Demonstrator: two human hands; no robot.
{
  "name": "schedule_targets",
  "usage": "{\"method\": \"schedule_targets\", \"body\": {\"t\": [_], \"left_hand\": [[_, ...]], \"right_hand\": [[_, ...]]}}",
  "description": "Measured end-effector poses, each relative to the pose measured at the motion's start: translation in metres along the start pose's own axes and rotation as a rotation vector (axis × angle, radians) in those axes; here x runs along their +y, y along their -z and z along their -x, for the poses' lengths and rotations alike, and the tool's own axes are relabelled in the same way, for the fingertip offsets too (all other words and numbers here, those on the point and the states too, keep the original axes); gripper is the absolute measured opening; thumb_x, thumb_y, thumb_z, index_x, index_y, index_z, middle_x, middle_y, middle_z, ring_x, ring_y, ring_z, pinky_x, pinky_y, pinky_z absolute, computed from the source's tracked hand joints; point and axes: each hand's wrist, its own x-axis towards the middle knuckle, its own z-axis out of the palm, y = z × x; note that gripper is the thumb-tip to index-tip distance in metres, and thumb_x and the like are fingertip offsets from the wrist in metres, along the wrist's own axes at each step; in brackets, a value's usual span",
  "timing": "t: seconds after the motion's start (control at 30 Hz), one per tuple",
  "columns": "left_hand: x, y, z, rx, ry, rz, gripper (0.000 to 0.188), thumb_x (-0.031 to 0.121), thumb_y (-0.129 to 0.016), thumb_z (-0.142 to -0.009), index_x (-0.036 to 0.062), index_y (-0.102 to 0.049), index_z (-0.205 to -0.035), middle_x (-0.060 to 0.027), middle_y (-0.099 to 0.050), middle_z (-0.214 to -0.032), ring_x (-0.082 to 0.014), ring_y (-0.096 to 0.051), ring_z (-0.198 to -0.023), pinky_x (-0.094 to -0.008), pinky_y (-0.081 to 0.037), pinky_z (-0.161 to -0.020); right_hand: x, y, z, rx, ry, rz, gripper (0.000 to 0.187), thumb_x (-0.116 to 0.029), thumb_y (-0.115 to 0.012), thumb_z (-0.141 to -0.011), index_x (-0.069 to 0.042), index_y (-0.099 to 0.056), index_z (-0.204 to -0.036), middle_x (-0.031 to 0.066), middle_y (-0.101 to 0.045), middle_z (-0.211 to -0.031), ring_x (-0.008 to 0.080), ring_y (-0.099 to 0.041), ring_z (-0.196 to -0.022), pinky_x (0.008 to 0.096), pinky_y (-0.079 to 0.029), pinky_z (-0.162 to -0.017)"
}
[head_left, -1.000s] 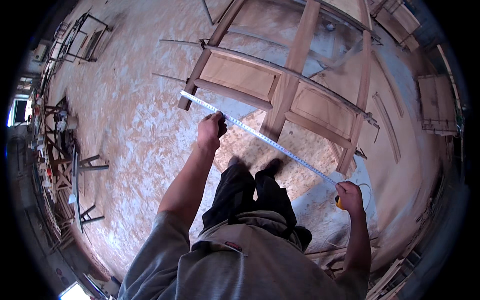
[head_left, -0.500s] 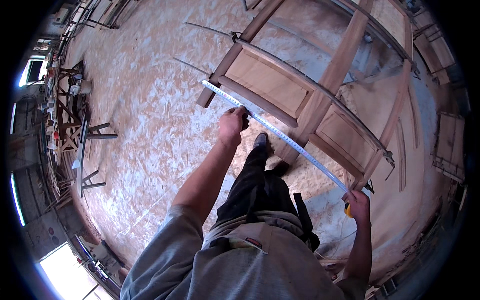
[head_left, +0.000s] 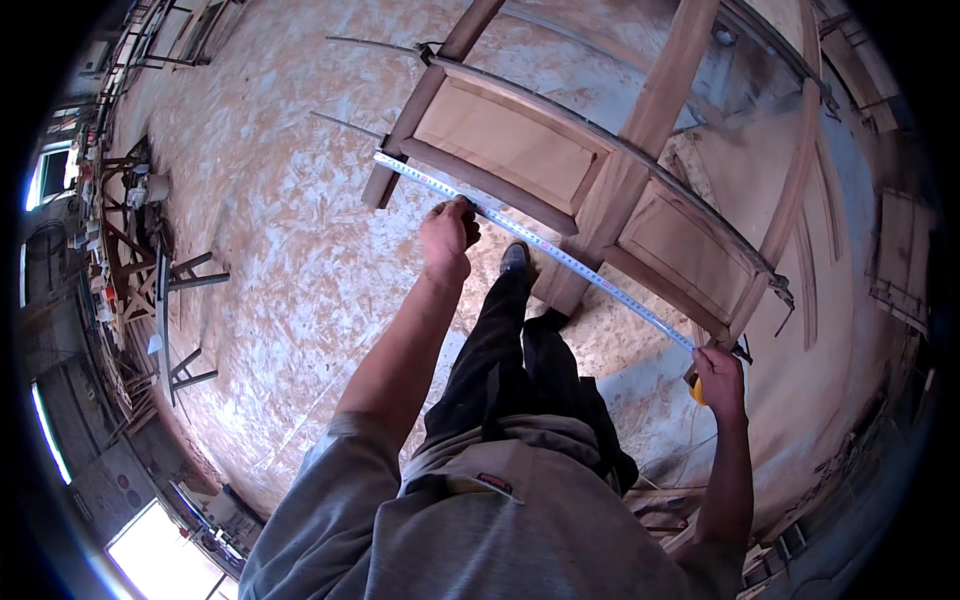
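A tape measure [head_left: 560,255] is stretched out between my hands, its pale blade running from the left end of a wooden panelled frame [head_left: 617,205] down toward the frame's right end. My left hand [head_left: 447,237] pinches the blade some way in from its free end, which lies by the frame's left post. My right hand [head_left: 719,379] is closed round the yellow case, mostly hidden by the fingers, just below the frame's near right corner. Two recessed panels sit in the frame, with a wide post between them. Long metal bar clamps [head_left: 560,107] span it.
Wooden trestles [head_left: 165,320] stand at the left, beside a cluttered workbench [head_left: 118,240]. Loose boards [head_left: 806,270] lie on the floor to the right, and more panels [head_left: 902,255] lean at the far right. My shoe [head_left: 515,257] is close to the frame's near edge.
The view has shifted, so the frame appears farther left and slightly higher. Both hands keep hold of the stretched tape, and the right hand with the case is nearer the frame's right corner.
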Motion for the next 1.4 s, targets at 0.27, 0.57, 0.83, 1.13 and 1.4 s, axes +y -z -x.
{"method": "schedule_targets", "body": {"t": [0.27, 0.57, 0.83, 1.13, 1.4], "left_hand": [[-0.008, 0.007, -0.01, -0.078, 0.033, -0.004, 0.015, 0.019, -0.059, -0.089, 0.0064, -0.059, -0.081, -0.0024, -0.055, -0.069, -0.0134, -0.051, -0.056, -0.0272, -0.046, -0.053], [-0.014, -0.001, -0.001, -0.102, 0.071, 0.013, 0.012, 0.018, -0.057, -0.092, 0.0062, -0.059, -0.09, -0.0018, -0.054, -0.072, -0.0135, -0.049, -0.059, -0.0275, -0.043, -0.054], [-0.017, -0.002, 0.002, -0.126, 0.07, 0.009, 0.012, 0.017, -0.057, -0.092, 0.0054, -0.059, -0.091, -0.0018, -0.053, -0.071, -0.0129, -0.047, -0.056, -0.0261, -0.04, -0.051], [-0.015, -0.004, 0.005, -0.121, 0.058, -0.029, 0.014, 0.019, -0.059, -0.091, 0.0053, -0.06, -0.093, -0.0015, -0.053, -0.074, -0.0127, -0.049, -0.06, -0.0264, -0.042, -0.056], [-0.015, -0.002, 0.005, -0.148, 0.056, -0.061, 0.014, 0.019, -0.058, -0.091, 0.0059, -0.061, -0.093, -0.0012, -0.053, -0.074, -0.0125, -0.049, -0.061, -0.0261, -0.042, -0.057]], "right_hand": [[0.012, 0.002, -0.013, 0.014, -0.011, 0.046, 0.018, -0.02, -0.064, -0.087, -0.003, -0.067, -0.089, 0.0149, -0.063, -0.081, 0.0306, -0.063, -0.078, 0.0375, -0.048, -0.07], [0.029, -0.022, -0.02, 0.262, 0.213, 0.212, 0.013, -0.017, -0.069, -0.081, -0.007, -0.068, -0.089, 0.0105, -0.06, -0.082, 0.0306, -0.06, -0.078, 0.0402, -0.048, -0.068], [0.031, -0.029, -0.023, 0.267, 0.201, 0.263, 0.013, -0.016, -0.069, -0.081, -0.007, -0.068, -0.09, 0.0109, -0.059, -0.085, 0.0317, -0.059, -0.083, 0.043, -0.047, -0.072], [0.029, -0.029, -0.026, 0.316, 0.229, 0.312, 0.012, -0.014, -0.07, -0.079, -0.007, -0.067, -0.087, 0.0104, -0.06, -0.086, 0.0309, -0.06, -0.085, 0.0431, -0.047, -0.073], [0.031, -0.032, -0.026, 0.326, 0.212, 0.359, 0.013, -0.015, -0.071, -0.079, -0.007, -0.068, -0.088, 0.0101, -0.06, -0.086, 0.0309, -0.06, -0.085, 0.0426, -0.047, -0.074]]}}
